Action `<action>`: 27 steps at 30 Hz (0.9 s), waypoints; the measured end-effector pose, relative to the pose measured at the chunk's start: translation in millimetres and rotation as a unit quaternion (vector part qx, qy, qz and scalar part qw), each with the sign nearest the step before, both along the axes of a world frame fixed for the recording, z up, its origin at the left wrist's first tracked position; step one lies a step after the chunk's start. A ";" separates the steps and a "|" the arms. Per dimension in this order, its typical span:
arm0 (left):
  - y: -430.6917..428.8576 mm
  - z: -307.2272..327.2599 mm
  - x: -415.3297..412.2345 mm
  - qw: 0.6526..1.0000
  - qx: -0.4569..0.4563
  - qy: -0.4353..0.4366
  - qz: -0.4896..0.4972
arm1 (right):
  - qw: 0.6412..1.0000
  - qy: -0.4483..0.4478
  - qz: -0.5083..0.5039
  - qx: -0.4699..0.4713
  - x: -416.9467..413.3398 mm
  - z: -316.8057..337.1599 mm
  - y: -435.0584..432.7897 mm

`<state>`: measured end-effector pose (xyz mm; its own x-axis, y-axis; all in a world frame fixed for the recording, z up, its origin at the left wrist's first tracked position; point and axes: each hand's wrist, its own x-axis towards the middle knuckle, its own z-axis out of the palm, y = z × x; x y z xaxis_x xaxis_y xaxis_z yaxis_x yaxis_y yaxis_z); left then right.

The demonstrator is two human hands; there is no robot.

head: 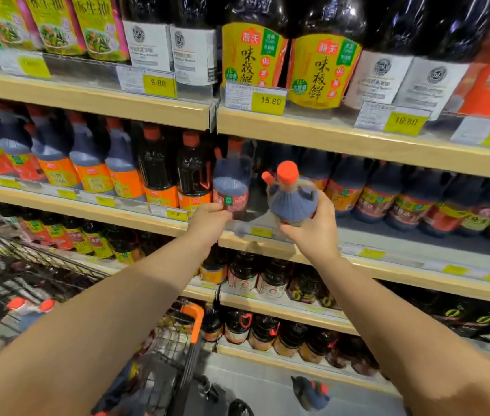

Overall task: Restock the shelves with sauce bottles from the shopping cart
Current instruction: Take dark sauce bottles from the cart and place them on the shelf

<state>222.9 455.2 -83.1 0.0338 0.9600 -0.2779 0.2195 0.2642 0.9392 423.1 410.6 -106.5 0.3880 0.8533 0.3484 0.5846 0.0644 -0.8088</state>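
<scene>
Wooden-edged shelves (357, 142) fill most of the frame, packed with dark sauce bottles and yellow price tags. A wire shopping cart (66, 265) sits in the lower left of the frame, with orange-capped bottles (29, 307) lying in it, blurred.

On the middle shelf (417, 235), at the centre of the frame, there is a gap in the row. The left hand (209, 219) reaches up from the lower left and grips the base of a grey-shouldered sauce bottle (231, 184) standing at the front edge of that shelf, at the left side of the gap. Just to its right, the right hand (312, 232) clasps a second sauce bottle (293, 204) by its lower body, tilted towards the camera over the shelf's front edge. Its orange cap (287, 172) points upward. The two bottles are close together but not touching.
</scene>
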 end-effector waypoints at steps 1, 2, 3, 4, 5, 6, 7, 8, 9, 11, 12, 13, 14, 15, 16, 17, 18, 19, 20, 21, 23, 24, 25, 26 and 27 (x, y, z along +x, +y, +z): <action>9.0 -5.8 3.4 0.999 0.029 0.028 0.000 | 1.000 0.000 0.000 -0.001 4.4 -1.1 11.5; 17.1 -10.6 6.0 0.997 0.053 0.050 0.001 | 1.000 0.003 -0.008 -0.013 7.0 -1.5 20.5; 22.0 -13.6 8.3 0.995 0.074 0.069 0.004 | 0.999 0.003 -0.015 -0.029 10.6 -4.7 29.9; 26.7 -18.2 10.8 0.991 0.100 0.091 0.005 | 0.999 0.003 -0.023 -0.044 10.4 -3.9 35.6; 30.9 -21.3 12.8 0.985 0.128 0.118 0.006 | 0.998 0.005 -0.030 -0.055 11.4 -6.0 41.1; 34.7 -24.9 14.6 0.976 0.161 0.147 0.004 | 0.997 0.011 -0.031 -0.065 12.1 -8.6 46.5; 35.3 -25.3 16.8 0.967 0.188 0.171 0.003 | 0.997 0.023 -0.028 -0.071 11.7 -11.9 51.5; 38.8 -29.7 18.2 0.958 0.212 0.193 0.006 | 0.996 0.041 -0.021 -0.082 10.5 -14.8 56.0; 37.2 -30.1 19.5 0.950 0.229 0.211 0.006 | 0.994 0.058 -0.011 -0.092 9.4 -18.2 61.2; 36.6 -37.3 20.0 0.938 0.256 0.233 -0.003 | 0.990 0.081 0.000 -0.117 8.0 -26.5 70.3; 36.9 -41.2 19.7 0.931 0.276 0.238 -0.007 | 0.988 0.091 0.006 -0.128 8.7 -30.3 74.9; 37.3 -43.7 19.0 0.925 0.291 0.243 -0.012 | 0.986 0.099 0.019 -0.134 9.5 -32.9 79.7; 38.9 -47.0 18.0 0.919 0.304 0.250 -0.012 | 0.984 0.099 0.035 -0.143 10.5 -34.6 83.4; 40.0 -48.1 17.0 0.916 0.307 0.257 -0.009 | 0.982 0.096 0.051 -0.155 12.2 -38.0 88.7; 41.9 -49.7 16.4 0.913 0.310 0.266 -0.007 | 0.980 0.091 0.063 -0.165 12.6 -39.6 92.5; 42.4 -50.3 16.7 0.910 0.311 0.275 -0.005 | 0.979 0.088 0.073 -0.170 11.3 -39.7 94.3; 43.0 -51.5 17.3 0.905 0.316 0.285 -0.004 | 0.978 0.084 0.079 -0.173 11.3 -41.7 96.2; 42.8 -52.0 17.6 0.901 0.319 0.293 -0.007 | 0.978 0.084 0.081 -0.172 12.3 -43.8 98.8; 43.7 -53.4 17.0 0.897 0.326 0.299 -0.009 | 0.977 0.089 0.081 -0.176 13.3 -45.3 101.2; 44.4 -53.9 16.2 0.893 0.329 0.306 -0.013 | 0.976 0.091 0.086 -0.177 14.2 -45.7 102.8; 46.0 -55.1 14.9 0.881 0.336 0.334 -0.020 | 0.979 0.066 0.080 -0.177 11.2 -41.8 96.9; 46.6 -54.7 14.5 0.869 0.345 0.355 -0.021 | 0.986 0.023 0.053 -0.156 9.3 -38.4 90.8; 47.1 -54.0 14.0 0.853 0.355 0.381 -0.023 | 0.992 -0.032 0.019 -0.122 7.8 -37.4 84.8; 47.9 -53.0 13.1 0.832 0.375 0.409 -0.028 | 0.992 -0.091 -0.011 -0.083 4.3 -35.4 76.4; 49.6 -52.5 11.7 0.803 0.402 0.438 -0.038 | 0.987 -0.154 -0.028 -0.036 0.1 -34.9 68.3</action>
